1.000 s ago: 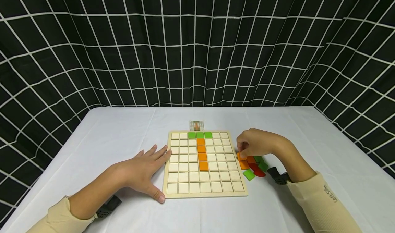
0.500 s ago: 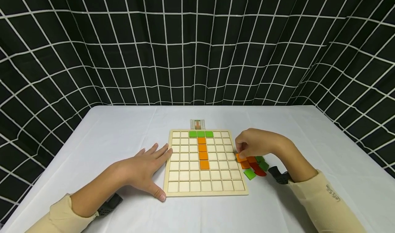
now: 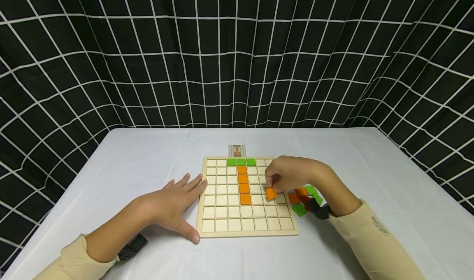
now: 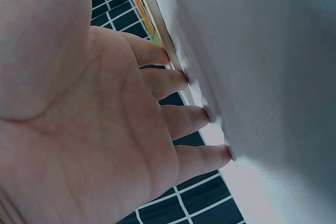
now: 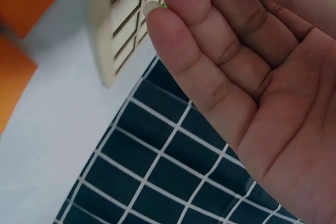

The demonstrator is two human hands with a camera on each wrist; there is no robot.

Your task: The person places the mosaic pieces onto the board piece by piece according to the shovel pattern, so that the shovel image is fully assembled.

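A pale wooden grid board (image 3: 222,225) lies flat on the table. Three green tiles (image 3: 241,162) fill the middle of its far row, and a column of orange tiles (image 3: 243,188) runs from there toward me. My right hand (image 3: 296,173) pinches a loose orange tile (image 3: 271,194), tilted, over the board's right side. My left hand (image 3: 170,208) is spread with straight fingers, touching the board's left edge at the thumb and fingertips. In the left wrist view, its fingertips (image 4: 202,114) rest along the white cloth beside the board. The right wrist view does not show the pinched tile.
Right of the board lies a loose pile of orange, red and green pieces (image 3: 299,209), partly hidden by the right wrist. A small card (image 3: 237,150) with a printed grid pattern lies beyond the far edge. A black curtain (image 3: 222,66) with white lines surrounds the white table (image 3: 148,148).
My right hand has lifted an orange tile off the pile and moved left with it over the board. My left hand stays at the board's edge.
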